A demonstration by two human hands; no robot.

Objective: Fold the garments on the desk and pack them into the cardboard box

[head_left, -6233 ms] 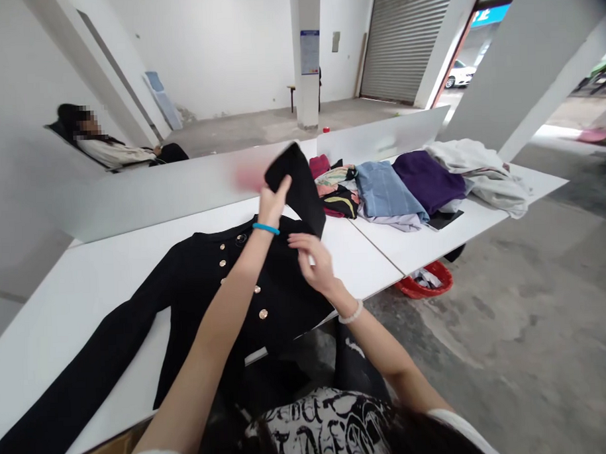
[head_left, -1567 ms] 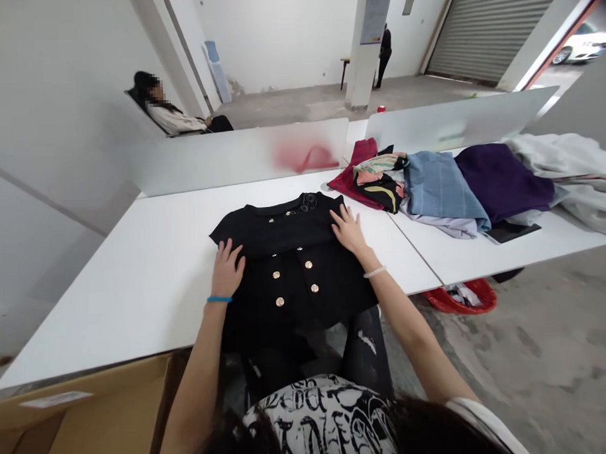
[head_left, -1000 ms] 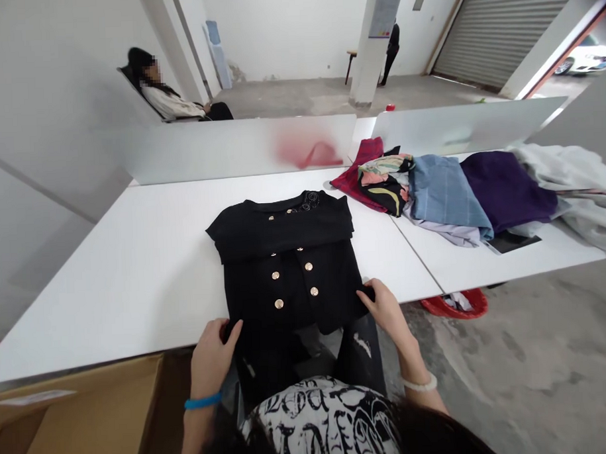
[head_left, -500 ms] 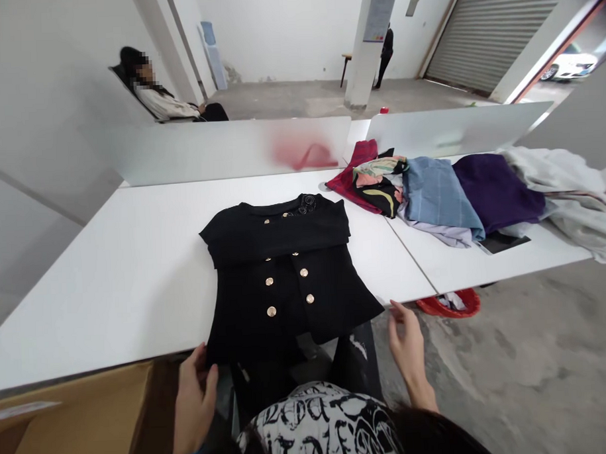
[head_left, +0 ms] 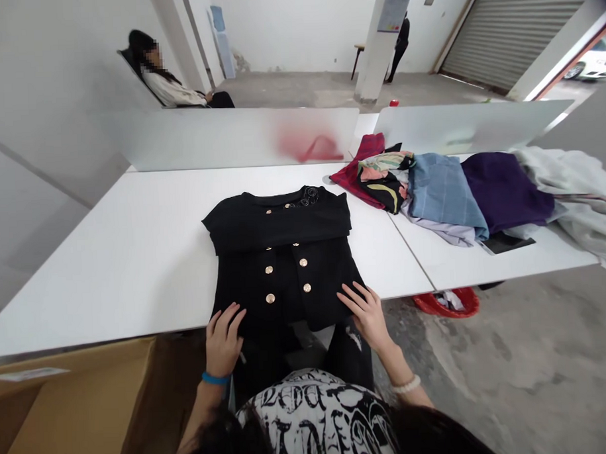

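Observation:
A black jacket with gold buttons lies front up on the white table, its sleeves folded across the chest. Its lower hem hangs a little over the table's near edge. My left hand rests on the hem's left corner, fingers spread and pointing away from me. On the right corner of the hem lies my right hand, also with its fingers apart and flat on the cloth. Neither hand is closed round the fabric, though the thumbs are partly hidden.
Heaped garments, among them a blue checked one and a purple one, lie at the right. A cardboard box stands below left, a red basket under the table. A frosted divider runs behind; a person sits beyond.
Both hands have moved from beside the hem's corners inward and up onto the cloth, with fingers now spread on it. The camera view has shifted slightly.

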